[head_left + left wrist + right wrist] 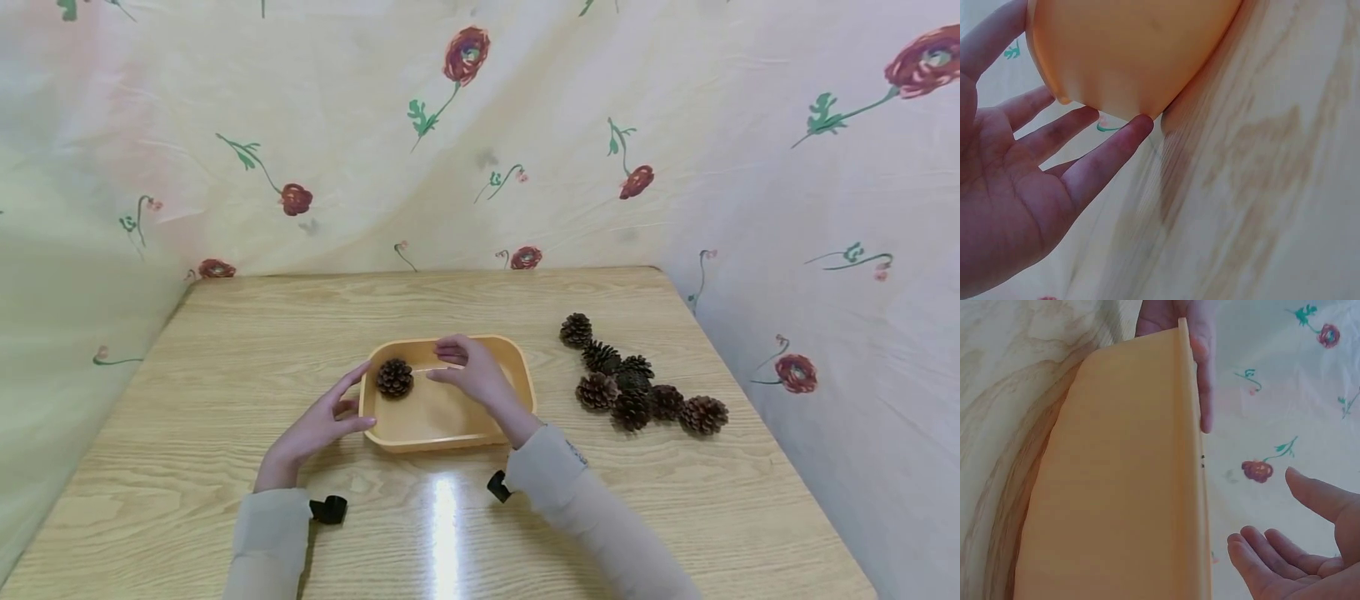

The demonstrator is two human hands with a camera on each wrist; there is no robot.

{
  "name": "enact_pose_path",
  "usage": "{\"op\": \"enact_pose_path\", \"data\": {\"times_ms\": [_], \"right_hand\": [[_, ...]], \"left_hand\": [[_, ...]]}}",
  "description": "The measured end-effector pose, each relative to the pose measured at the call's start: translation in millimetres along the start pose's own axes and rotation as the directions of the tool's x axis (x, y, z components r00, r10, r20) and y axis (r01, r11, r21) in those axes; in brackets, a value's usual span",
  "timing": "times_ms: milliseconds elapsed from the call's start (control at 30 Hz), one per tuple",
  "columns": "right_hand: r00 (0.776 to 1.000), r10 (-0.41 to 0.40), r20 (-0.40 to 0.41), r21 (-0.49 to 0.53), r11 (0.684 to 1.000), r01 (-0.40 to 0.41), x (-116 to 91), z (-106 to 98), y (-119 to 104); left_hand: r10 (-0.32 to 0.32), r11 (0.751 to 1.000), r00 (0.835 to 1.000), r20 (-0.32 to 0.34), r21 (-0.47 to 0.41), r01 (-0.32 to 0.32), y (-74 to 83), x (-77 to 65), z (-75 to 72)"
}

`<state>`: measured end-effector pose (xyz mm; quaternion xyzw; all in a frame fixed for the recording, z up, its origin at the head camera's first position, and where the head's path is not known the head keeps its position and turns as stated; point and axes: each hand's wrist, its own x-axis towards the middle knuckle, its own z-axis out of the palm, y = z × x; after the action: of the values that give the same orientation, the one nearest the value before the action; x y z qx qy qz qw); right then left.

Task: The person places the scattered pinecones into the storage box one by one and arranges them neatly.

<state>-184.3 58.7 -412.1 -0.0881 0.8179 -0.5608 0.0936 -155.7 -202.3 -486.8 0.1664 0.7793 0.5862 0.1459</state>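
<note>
A shallow yellow-orange plastic tray (427,417) sits on the table, with one brown pine cone (394,378) inside near its left end. My left hand (318,427) is at that end, thumb and fingers spread along the rim. In the left wrist view, the fairly straight fingers (1113,153) touch the tray's outer wall (1135,56). Over the tray's right half is my right hand (474,377), thumb and fingers apart and nothing between them. The right wrist view shows this hand (1297,550) above the rim, its fingers gently bent.
Several pine cones (633,408) lie in a loose group to the right of the tray on the wood-grain table (247,333). A flower-printed cloth (360,167) hangs behind the table and along both sides. Small black devices (330,509) stick out from both wrists.
</note>
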Motion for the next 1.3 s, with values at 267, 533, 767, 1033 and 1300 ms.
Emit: {"op": "enact_pose_path", "data": {"times_ms": [267,533,767,1033,1300], "right_hand": [[0.995,-0.037,0.092,0.167,0.986,0.022,-20.4,-16.1,-1.5],[0.987,-0.049,0.152,0.283,0.959,0.005,-42.6,-35.6,3.4],[0.993,-0.072,0.098,0.207,0.977,0.050,-61.4,-54.3,14.6],[0.996,-0.083,0.028,0.192,0.978,0.077,-79.7,-72.2,26.8],[0.998,-0.034,-0.044,0.186,0.982,0.041,-96.7,-89.8,34.9]], "left_hand": [[-0.015,1.000,1.000,0.002,0.016,0.015,1.2,-2.6,-0.2],[-0.011,1.000,1.000,0.007,0.008,0.011,0.2,-1.8,-0.4],[-0.014,1.000,1.000,0.007,0.006,0.014,1.6,-2.1,-0.3],[-0.017,1.000,1.000,0.007,0.005,0.017,1.7,-1.3,0.6],[-0.023,1.000,1.000,-0.003,0.015,0.023,2.7,-1.0,0.6]]}}
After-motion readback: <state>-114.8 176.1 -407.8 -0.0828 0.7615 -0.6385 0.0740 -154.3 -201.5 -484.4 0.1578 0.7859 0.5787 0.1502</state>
